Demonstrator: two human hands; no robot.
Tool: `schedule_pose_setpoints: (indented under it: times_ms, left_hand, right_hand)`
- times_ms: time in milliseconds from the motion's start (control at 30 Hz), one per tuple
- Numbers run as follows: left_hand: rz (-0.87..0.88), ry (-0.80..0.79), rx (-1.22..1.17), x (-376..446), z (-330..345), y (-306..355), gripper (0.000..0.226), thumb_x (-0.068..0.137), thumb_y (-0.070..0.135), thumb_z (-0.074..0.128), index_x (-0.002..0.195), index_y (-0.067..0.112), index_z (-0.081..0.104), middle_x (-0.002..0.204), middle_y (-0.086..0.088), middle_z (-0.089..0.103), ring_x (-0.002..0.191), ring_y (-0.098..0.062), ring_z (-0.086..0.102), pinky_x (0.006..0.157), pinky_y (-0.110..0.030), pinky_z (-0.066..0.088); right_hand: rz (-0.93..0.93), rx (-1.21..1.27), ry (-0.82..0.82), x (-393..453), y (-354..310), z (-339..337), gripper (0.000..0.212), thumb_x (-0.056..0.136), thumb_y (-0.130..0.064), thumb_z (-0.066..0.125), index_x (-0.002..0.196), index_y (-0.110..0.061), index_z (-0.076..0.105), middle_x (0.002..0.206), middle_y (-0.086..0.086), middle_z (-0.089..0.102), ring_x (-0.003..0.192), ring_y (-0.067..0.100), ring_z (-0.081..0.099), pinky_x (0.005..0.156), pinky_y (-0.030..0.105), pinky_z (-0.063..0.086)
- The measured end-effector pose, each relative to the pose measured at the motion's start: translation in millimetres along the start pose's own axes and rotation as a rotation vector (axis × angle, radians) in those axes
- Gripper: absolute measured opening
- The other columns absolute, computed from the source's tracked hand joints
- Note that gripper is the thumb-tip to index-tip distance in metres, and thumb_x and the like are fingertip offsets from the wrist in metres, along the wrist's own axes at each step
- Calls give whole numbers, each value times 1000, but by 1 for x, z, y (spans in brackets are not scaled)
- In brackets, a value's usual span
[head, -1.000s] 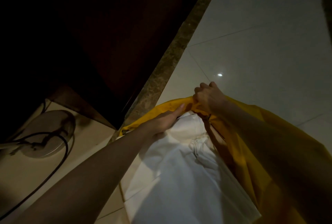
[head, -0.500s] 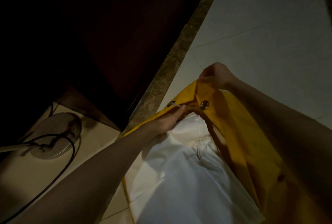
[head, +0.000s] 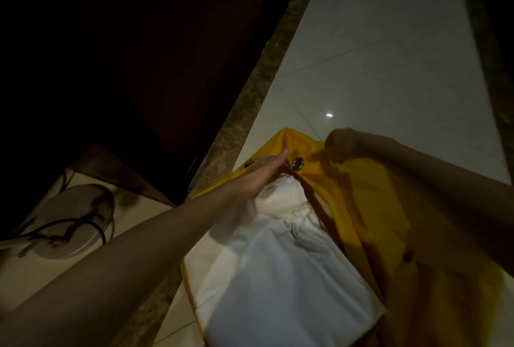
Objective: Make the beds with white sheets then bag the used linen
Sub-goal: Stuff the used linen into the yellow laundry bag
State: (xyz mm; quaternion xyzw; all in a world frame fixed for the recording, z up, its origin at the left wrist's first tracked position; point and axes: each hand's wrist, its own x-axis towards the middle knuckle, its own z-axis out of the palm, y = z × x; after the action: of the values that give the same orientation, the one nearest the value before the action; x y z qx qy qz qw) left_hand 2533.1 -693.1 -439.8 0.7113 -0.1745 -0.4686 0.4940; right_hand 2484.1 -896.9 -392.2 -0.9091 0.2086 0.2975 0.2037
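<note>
Dim floor scene. Yellow laundry bag [head: 370,207] lying on pale floor tiles [head: 375,54], mouth open, white linen [head: 278,271] bundled inside and spilling toward the viewer. Left hand [head: 258,177] stretched flat, fingers straight and together, pressed along the bag's near rim just beside a metal eyelet [head: 297,163]. Right hand [head: 340,144] curled tight, pinching the far rim of the bag and lifting it. Mottled stone threshold [head: 250,96] to the left; beyond it, a round fan base [head: 75,221] with a dark cable [head: 91,224].

Linen [head: 281,285] (lower end) cut off
</note>
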Motion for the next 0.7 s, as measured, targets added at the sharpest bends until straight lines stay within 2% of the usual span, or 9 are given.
schedule_pose_setpoints:
  times_ms: [100,167,233,300,333,400,533,633,700]
  left_hand:
    - [-32,-31,-7,7,20,3,36,102,44,38,117,16,56,115,7,57,105,-5,54,100,-26,38]
    - [-35,-10,-36,11,32,8,21,103,37,39,101,23,55,103,11,55,97,-3,52,91,-24,38]
    - [-63,20,-91,10,37,18,26,101,37,42,115,20,57,119,-5,60,112,-16,56,97,-25,42]
    - [-93,6,-170,10,38,29,58,100,38,44,147,6,33,149,-28,30,138,-41,32,115,-39,26]
    - [-104,8,-177,8,38,35,64,99,40,45,150,7,26,152,-27,20,141,-41,25,116,-42,22]
    - [-120,66,-147,1,42,43,62,97,44,50,148,13,34,153,-17,33,138,-29,39,112,-38,30]
    - [-136,55,-101,-33,74,47,47,98,38,49,136,10,49,139,-5,52,125,-19,53,95,-27,40]
    - [-80,-2,-130,-63,117,34,29,97,30,54,116,10,62,103,4,66,90,-5,61,69,-13,48]
    - [-54,-98,-106,-78,145,21,19,94,26,60,105,12,67,89,9,66,83,-1,61,69,-11,48]
  right_hand:
    - [78,-98,-192,-20,11,23,55,81,-61,61,78,-6,59,90,12,65,71,20,58,73,32,49]
    - [83,-174,-182,-33,13,36,60,77,-66,62,61,-9,51,71,5,58,65,18,52,78,33,49]
    - [43,-123,-101,-41,15,47,59,79,-61,64,61,-7,52,68,6,55,71,20,55,76,33,45]
    - [20,-15,-13,-48,20,49,50,82,-49,68,92,0,66,96,14,66,95,27,61,82,34,45]
    - [34,25,11,-53,22,48,51,84,-42,69,112,0,64,116,15,64,110,29,58,88,33,44]
    - [53,87,30,-66,27,39,51,88,-30,68,129,-1,55,130,16,56,119,31,53,91,33,43]
    - [129,204,27,-88,45,22,34,89,-20,68,109,8,64,83,11,61,68,20,57,55,22,44]
    - [126,276,24,-104,45,18,27,85,-22,72,92,3,65,70,5,55,73,21,56,54,22,44]
    - [124,323,54,-112,43,18,28,83,-25,75,84,-1,60,71,6,55,78,22,56,54,22,44]
